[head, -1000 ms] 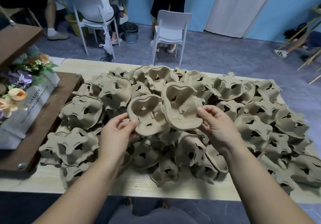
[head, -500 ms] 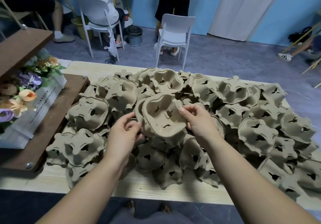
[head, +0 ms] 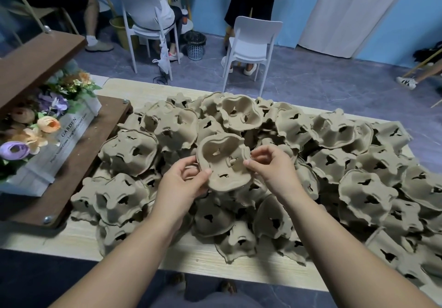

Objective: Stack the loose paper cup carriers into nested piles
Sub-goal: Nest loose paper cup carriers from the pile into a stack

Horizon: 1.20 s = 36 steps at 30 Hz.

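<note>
A big heap of brown pulp cup carriers (head: 330,130) covers the light wooden table (head: 239,263), most lying hollow side down. Above the middle of the heap I hold two carriers nested together (head: 223,159), hollow side facing me. My left hand (head: 181,183) grips their lower left rim with thumb on top and fingers beneath. My right hand (head: 267,166) pinches the right rim between thumb and fingers.
A brown wooden shelf unit (head: 79,161) with a white box of artificial flowers (head: 47,138) stands at the table's left. Beyond the far edge stand two white chairs (head: 248,44) and a small bin (head: 195,44); people sit or stand there.
The two separate carriers, one in each hand, have been brought together and now sit nested. My right hand moved left toward my left hand.
</note>
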### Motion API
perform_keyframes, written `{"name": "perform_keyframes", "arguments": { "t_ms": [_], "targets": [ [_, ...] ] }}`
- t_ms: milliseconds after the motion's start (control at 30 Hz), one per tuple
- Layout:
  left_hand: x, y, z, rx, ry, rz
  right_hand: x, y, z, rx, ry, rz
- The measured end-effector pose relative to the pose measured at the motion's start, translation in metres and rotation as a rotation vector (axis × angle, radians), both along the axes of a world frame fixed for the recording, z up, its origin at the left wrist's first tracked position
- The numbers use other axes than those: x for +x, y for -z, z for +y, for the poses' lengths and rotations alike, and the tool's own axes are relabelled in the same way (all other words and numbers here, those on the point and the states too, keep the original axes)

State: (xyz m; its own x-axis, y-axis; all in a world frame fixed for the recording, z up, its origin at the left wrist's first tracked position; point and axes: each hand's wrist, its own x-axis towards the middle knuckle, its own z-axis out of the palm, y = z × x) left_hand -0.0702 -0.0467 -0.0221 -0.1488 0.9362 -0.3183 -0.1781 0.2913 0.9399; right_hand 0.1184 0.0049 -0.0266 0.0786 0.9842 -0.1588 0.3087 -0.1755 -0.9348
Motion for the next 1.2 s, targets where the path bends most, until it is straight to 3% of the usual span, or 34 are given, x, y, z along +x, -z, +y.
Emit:
{"name": "perform_keyframes", "arguments": {
  "t_ms": [100, 200, 433, 567, 700, 900, 1100, 1200],
  "targets": [
    [0.000, 0.002, 0.000, 0.016, -0.044, 0.020, -0.003, -0.004, 0.000, 0.017, -0.052, 0.052],
    [-0.007, -0.003, -0.005, 0.049, -0.067, 0.016, -0.010, -0.006, 0.004, 0.058, -0.120, -0.032],
    [-0.071, -0.005, -0.032, 0.040, -0.236, 0.176, -0.057, -0.026, 0.033, 0.390, -0.410, -0.405],
    [-0.106, 0.004, -0.046, 0.013, -0.315, 0.255, -0.088, -0.011, 0.058, 0.553, -0.622, -0.765],
    [-0.118, 0.012, -0.048, -0.004, -0.310, 0.287, -0.102, 0.012, 0.065, 0.659, -0.619, -0.952],
    [-0.120, 0.016, -0.045, -0.018, -0.247, 0.295, -0.107, 0.020, 0.069, 0.792, -0.532, -0.915],
    [-0.128, 0.017, -0.043, -0.016, -0.235, 0.282, -0.106, -0.002, 0.077, 0.852, -0.276, -0.614],
    [-0.136, 0.019, -0.044, -0.021, -0.254, 0.272, -0.104, -0.026, 0.079, 0.782, -0.179, -0.485]
  ]
}}
